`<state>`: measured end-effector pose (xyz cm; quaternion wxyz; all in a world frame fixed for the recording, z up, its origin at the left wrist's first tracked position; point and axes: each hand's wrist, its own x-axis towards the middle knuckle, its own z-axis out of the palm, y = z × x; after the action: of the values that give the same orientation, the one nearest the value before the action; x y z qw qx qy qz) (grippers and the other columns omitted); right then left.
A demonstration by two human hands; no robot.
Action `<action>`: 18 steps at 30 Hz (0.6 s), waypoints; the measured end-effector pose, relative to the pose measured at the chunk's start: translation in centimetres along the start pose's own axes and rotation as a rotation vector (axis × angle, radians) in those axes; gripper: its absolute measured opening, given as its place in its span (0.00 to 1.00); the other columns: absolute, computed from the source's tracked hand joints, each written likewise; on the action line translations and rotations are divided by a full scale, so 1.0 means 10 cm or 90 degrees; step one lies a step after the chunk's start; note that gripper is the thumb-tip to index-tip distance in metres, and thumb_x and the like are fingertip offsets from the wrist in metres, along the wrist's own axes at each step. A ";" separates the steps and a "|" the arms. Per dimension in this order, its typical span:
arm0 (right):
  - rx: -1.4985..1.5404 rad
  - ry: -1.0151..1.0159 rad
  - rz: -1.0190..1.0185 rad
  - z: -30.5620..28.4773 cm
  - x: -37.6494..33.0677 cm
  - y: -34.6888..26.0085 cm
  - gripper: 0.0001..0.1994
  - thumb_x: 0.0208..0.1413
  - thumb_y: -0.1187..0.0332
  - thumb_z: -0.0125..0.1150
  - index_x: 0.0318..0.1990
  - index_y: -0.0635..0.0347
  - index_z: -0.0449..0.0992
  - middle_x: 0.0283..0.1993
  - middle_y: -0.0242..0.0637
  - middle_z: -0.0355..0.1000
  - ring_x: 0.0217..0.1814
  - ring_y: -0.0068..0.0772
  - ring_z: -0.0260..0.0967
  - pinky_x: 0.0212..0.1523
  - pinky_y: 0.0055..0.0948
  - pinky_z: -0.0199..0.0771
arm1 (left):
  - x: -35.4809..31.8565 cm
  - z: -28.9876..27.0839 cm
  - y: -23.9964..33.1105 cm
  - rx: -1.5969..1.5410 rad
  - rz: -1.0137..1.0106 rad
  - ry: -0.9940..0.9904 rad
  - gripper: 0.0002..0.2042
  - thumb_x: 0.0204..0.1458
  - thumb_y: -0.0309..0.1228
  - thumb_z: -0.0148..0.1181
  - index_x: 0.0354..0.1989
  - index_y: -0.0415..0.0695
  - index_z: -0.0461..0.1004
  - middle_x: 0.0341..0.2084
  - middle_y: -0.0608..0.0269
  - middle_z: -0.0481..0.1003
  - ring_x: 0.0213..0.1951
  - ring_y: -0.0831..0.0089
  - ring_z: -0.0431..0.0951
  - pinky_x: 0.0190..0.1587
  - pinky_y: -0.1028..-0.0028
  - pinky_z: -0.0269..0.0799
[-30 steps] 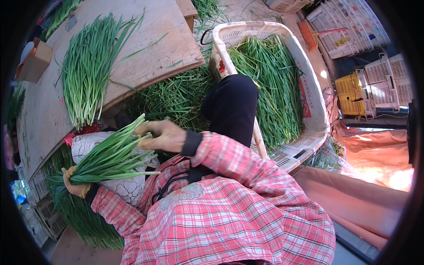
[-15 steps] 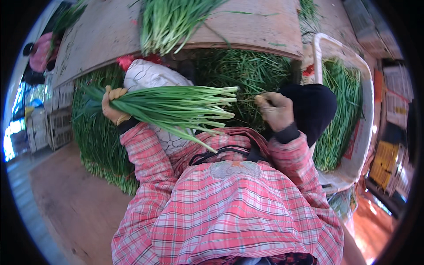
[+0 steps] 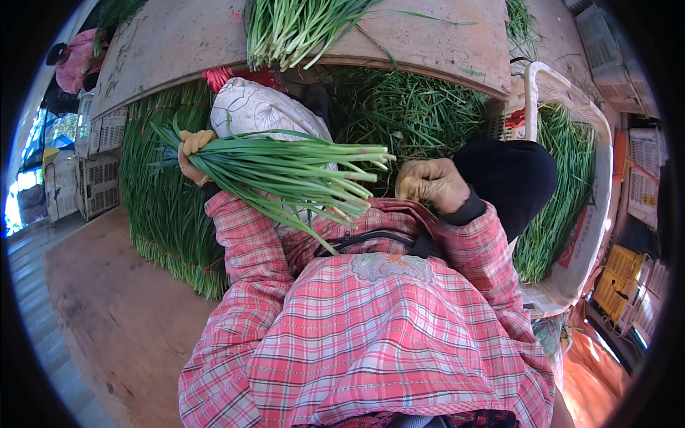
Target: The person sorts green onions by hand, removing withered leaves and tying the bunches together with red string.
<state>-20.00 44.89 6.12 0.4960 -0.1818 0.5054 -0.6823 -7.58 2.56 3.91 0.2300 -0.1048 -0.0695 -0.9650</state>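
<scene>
My left hand (image 3: 193, 153) is closed around the leafy part of a bunch of Chinese chives (image 3: 285, 167), held across my lap. The pale stem ends fan out to the right, and one stem hangs lower than the others. Just right of those ends, my right hand (image 3: 433, 184) is curled into a fist, apart from most of the stems. Whether anything is pinched in its fingers is hidden. Beneath the bunch lies a white patterned sack (image 3: 267, 107) with red at its top.
Ahead, a wooden board (image 3: 442, 43) carries more chives (image 3: 300, 32). Tied bundles (image 3: 175, 214) stack at my left; loose leaves (image 3: 407, 107) lie under the board. A white crate (image 3: 605, 164) of chives stands at my right. A person in pink (image 3: 75, 64) is at the far left.
My right hand has moved left, closer to the stem ends, and its fist is turned more knuckles-up. The left hand keeps its hold on the bunch. The whole view has shifted slightly.
</scene>
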 end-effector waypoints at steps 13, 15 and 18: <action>-0.097 0.190 -0.180 0.39 0.41 0.22 0.07 0.58 0.74 0.52 0.40 0.69 0.72 0.26 0.31 0.70 0.26 0.15 0.62 0.25 0.20 0.64 | 0.08 -0.06 0.08 0.142 -0.043 0.062 0.06 0.47 0.24 0.48 0.20 0.46 0.59 0.17 0.71 0.57 0.24 0.77 0.57 0.33 0.77 0.55; -0.081 0.197 -0.102 0.42 0.32 0.19 0.07 0.58 0.73 0.52 0.37 0.68 0.73 0.23 0.30 0.69 0.22 0.14 0.60 0.21 0.20 0.62 | 0.11 -0.03 0.07 0.135 -0.054 0.073 0.07 0.47 0.25 0.47 0.20 0.46 0.59 0.16 0.71 0.56 0.24 0.78 0.56 0.33 0.77 0.55; -0.159 0.152 -0.029 0.31 0.07 0.13 0.08 0.58 0.69 0.53 0.37 0.66 0.74 0.20 0.28 0.68 0.19 0.13 0.58 0.19 0.19 0.60 | 0.10 0.06 -0.03 0.132 -0.026 0.106 0.08 0.49 0.26 0.46 0.20 0.46 0.58 0.16 0.72 0.52 0.22 0.79 0.53 0.31 0.76 0.53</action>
<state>-17.37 42.77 6.14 0.3903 -0.1714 0.6375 -0.6418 -8.53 2.47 4.66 0.2251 0.0010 -0.1516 -0.9625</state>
